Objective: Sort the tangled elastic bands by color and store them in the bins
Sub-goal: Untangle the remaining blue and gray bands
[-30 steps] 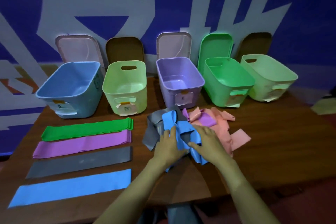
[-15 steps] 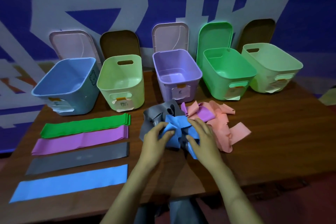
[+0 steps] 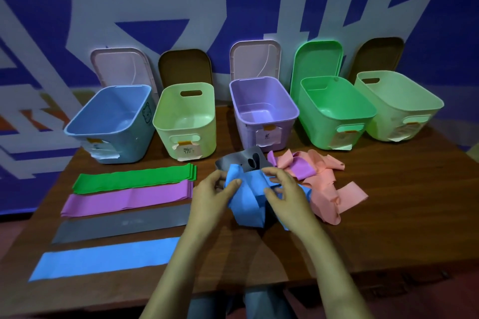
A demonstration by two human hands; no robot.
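Note:
A tangled pile lies in the middle of the table: a blue band (image 3: 246, 199) in front, a grey band (image 3: 242, 162) behind it, purple (image 3: 302, 169) and pink bands (image 3: 326, 194) to the right. My left hand (image 3: 213, 197) pinches the blue band's upper left edge. My right hand (image 3: 285, 194) grips the same band on its right side. Flat sorted bands lie at left: green (image 3: 134, 179), purple (image 3: 127, 201), grey (image 3: 121, 224), blue (image 3: 103, 258). Five open bins stand behind: blue (image 3: 85, 127), light green (image 3: 166, 122), purple (image 3: 293, 111), green (image 3: 368, 114), pale green (image 3: 435, 103).
Bin lids (image 3: 255, 59) lean against the blue-and-white wall behind the bins. The wooden table (image 3: 401, 215) has its front edge near my knees; bare wood shows at the right.
Both hands have lifted the blue band up out of the pile and pulled its folds apart. The camera has moved closer and tilted slightly.

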